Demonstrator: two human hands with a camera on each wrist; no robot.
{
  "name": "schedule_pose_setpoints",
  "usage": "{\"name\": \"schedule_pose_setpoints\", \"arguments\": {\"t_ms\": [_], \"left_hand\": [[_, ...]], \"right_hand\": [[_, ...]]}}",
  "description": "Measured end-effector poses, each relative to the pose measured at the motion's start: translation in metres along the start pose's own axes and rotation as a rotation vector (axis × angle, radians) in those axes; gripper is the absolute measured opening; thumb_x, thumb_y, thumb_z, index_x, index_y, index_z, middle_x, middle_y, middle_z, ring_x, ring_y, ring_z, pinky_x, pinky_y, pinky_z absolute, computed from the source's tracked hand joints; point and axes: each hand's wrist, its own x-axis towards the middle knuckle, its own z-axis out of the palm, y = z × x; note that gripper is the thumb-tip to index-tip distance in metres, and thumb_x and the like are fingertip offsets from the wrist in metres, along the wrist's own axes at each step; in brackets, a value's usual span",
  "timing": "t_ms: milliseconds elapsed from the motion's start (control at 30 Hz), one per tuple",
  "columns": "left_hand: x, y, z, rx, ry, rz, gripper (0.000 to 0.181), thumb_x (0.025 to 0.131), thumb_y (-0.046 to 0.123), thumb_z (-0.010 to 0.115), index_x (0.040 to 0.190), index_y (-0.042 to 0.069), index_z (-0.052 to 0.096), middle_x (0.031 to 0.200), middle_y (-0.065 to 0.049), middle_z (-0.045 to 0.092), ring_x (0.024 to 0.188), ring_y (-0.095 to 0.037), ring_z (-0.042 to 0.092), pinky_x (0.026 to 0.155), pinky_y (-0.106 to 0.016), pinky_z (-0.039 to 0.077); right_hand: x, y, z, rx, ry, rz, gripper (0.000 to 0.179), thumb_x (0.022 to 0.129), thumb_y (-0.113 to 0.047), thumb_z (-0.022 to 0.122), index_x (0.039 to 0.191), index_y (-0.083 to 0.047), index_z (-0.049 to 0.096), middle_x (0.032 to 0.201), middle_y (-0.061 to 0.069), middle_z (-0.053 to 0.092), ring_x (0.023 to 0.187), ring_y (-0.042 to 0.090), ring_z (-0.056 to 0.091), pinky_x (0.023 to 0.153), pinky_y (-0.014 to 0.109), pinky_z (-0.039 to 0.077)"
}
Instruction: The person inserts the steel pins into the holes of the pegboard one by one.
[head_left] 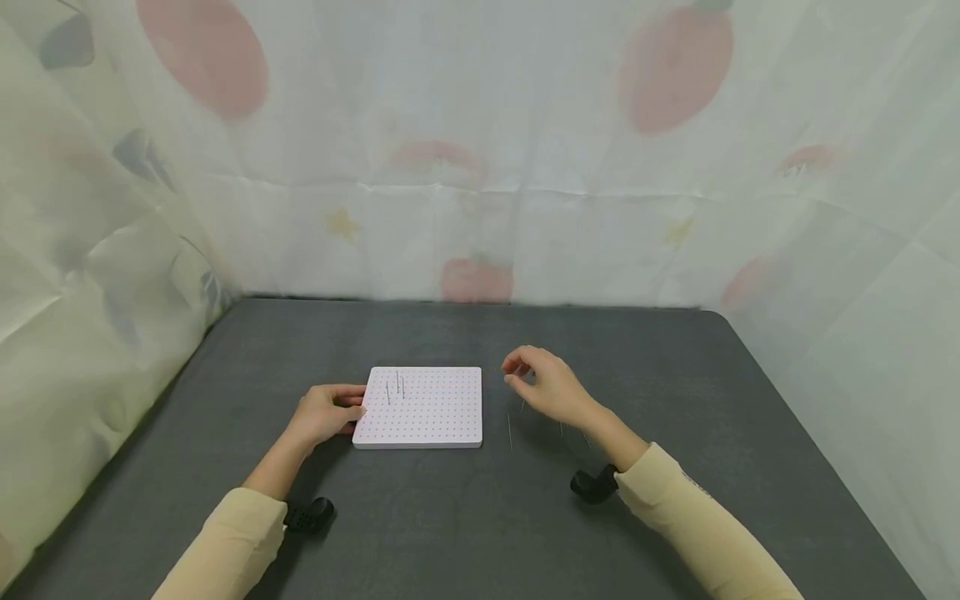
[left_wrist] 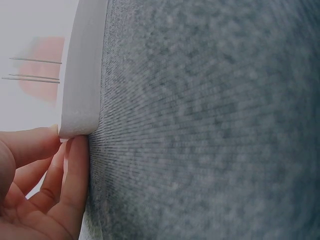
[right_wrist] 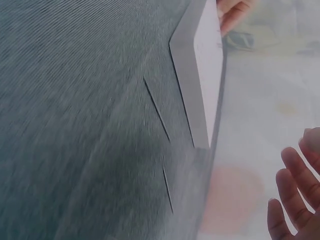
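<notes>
A white board (head_left: 435, 421) with rows of small holes lies flat on the dark table. My left hand (head_left: 318, 412) holds its left edge, the thumb (left_wrist: 37, 143) at the top rim and the fingers lower down against the side. Three thin metal pins (left_wrist: 35, 61) stand upright in the board's far left part. Right of the board, my right hand (head_left: 553, 392) hovers above the table with its fingers loosely bent. Nothing shows between those fingers. Several thin pins lie under and near it, among them one pin (right_wrist: 157, 110) close to the board and another pin (right_wrist: 168, 190).
The dark grey table (head_left: 450, 525) reaches back to a pale curtain (head_left: 480, 233) printed with fruit and stars. More curtain (head_left: 82, 275) hangs along the left side. A black wrist camera (head_left: 309, 516) sits at the left cuff, another black camera (head_left: 594, 484) at the right.
</notes>
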Motion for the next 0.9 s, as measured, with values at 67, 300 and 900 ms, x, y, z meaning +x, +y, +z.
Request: {"name": "schedule_pose_setpoints", "arguments": {"t_ms": [67, 300, 900], "left_hand": [[0.0, 0.0, 0.0, 0.001, -0.002, 0.0, 0.042, 0.084, 0.004, 0.062, 0.125, -0.001, 0.054, 0.11, -0.019, 0.06, 0.079, -0.016, 0.064, 0.066, -0.031, 0.056], [0.0, 0.002, -0.001, -0.007, -0.011, 0.005, 0.042, 0.084, 0.004, 0.062, 0.126, -0.001, 0.054, 0.11, -0.019, 0.06, 0.08, -0.016, 0.064, 0.067, -0.031, 0.056], [0.0, 0.0, -0.001, 0.002, -0.008, 0.005, 0.043, 0.084, 0.004, 0.062, 0.126, -0.002, 0.054, 0.109, -0.019, 0.059, 0.079, -0.016, 0.063, 0.066, -0.031, 0.056]], "right_hand": [[-0.005, 0.002, -0.006, -0.005, 0.009, 0.008, 0.012, 0.087, -0.013, 0.062, 0.099, -0.013, 0.061, 0.094, -0.005, 0.06, 0.086, 0.013, 0.057, 0.074, 0.038, 0.049], [-0.024, 0.014, -0.026, -0.036, 0.033, 0.033, 0.013, 0.088, -0.014, 0.062, 0.101, -0.014, 0.06, 0.097, -0.001, 0.06, 0.086, 0.016, 0.057, 0.075, 0.041, 0.049], [-0.075, 0.051, -0.053, -0.121, 0.063, 0.153, 0.016, 0.085, -0.01, 0.064, 0.101, -0.008, 0.06, 0.096, 0.0, 0.06, 0.083, 0.015, 0.057, 0.07, 0.036, 0.049]]}}
